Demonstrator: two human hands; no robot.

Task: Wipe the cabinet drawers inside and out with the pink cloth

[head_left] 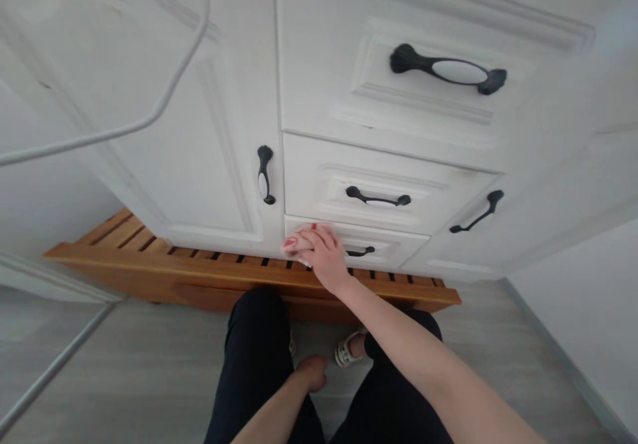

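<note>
My right hand (327, 258) is closed around a white cloth (296, 244) with red marks. It presses the cloth against the left part of the lowest drawer front, beside that drawer's black handle (363, 252). My left hand (312, 372) hangs low between my knees, away from the cabinet; its fingers are mostly hidden and I cannot tell whether it holds anything. The white cabinet (319, 115) has three drawers in the middle, all closed.
A slatted wooden bench (209, 278) runs along the cabinet's foot, in front of my knees. A cabinet door with a vertical black handle (264, 175) is on the left, another handle (477, 213) on the right. A white cable (164, 102) crosses the upper left.
</note>
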